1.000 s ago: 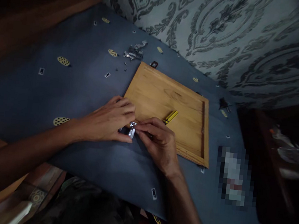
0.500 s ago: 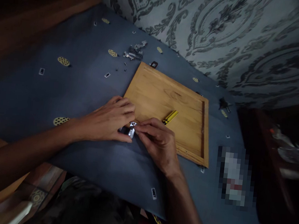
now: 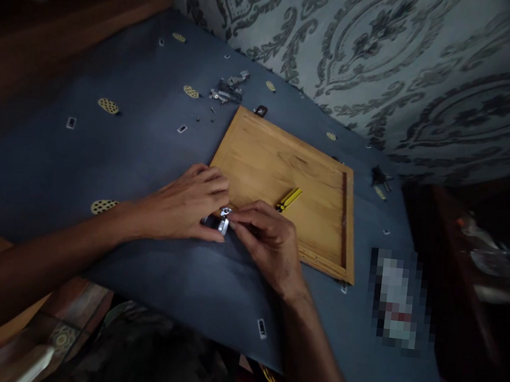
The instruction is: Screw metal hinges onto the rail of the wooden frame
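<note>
A shiny metal cabinet hinge (image 3: 223, 225) sits at the near-left corner of a framed wooden panel (image 3: 263, 155), which lies flat on the blue cloth. My left hand (image 3: 199, 203) is closed around the hinge, its thumb below and its fingers over the panel's edge. My right hand (image 3: 268, 238) pinches at the hinge's upper end; what is between its fingertips is too small to make out. A screwdriver with a yellow-and-black handle (image 3: 289, 200) lies on the panel, its front part hidden by my right hand.
Several metal hinges (image 3: 227, 89) lie in a pile beyond the panel, with small screws (image 3: 213, 110) nearby. A dark object (image 3: 260, 111) sits at the panel's far edge, black parts (image 3: 380, 177) to the right. A blurred-out item (image 3: 396, 300) lies near the table's right side. A patterned wall rises behind.
Both hands keep nearly the same places at the hinge. The whole view has shifted very slightly; nothing else has visibly moved.
</note>
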A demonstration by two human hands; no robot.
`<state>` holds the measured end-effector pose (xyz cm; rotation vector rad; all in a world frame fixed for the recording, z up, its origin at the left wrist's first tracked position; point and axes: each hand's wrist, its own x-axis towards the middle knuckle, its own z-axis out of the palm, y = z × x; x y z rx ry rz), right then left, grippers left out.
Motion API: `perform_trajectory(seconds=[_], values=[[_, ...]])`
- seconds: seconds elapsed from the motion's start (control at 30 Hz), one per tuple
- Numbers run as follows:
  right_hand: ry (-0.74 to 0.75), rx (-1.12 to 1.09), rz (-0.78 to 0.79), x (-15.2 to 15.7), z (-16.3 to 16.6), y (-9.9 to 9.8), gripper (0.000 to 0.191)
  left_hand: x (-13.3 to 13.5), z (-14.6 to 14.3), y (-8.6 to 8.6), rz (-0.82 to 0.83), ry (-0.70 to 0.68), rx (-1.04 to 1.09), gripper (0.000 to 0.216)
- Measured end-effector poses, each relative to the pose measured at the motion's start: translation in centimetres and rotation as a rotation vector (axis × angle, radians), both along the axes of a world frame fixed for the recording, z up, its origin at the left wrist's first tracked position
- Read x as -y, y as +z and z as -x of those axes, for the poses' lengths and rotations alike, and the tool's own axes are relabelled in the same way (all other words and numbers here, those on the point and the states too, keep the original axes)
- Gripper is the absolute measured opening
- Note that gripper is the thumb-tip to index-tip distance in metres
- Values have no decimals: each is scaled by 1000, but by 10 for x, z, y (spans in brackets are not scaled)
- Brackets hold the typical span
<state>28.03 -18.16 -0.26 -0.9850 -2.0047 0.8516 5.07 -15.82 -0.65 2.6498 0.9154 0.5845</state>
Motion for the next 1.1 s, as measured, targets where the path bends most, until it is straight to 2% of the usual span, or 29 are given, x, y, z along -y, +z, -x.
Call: perform_trajectory(seconds=[0.4,0.5,0.63,0.73,0.9,1.0,1.1], values=[[-119,-14,10,-1,-3,7,10,0,0,0,-11,7,5,34],[-234,46,12,-4,-9,8,10,0,0,2,-4,0,1,33],[-551,172,59,-13,-23,5,23,0,2,4,7,-7,8,32],[-687,283,71,-18,-29,0,38,0,2,3,19,-6,7,33],[-746,508,78,-22,-27,-9,47,-1,3,2,30,-6,33,32],[-752,459,91,-26,-30,-13,45,-2,4,2,40,-13,27,33],[-767,300,124,-32,-34,-14,53,-4,4,1,29,-1,16,35]])
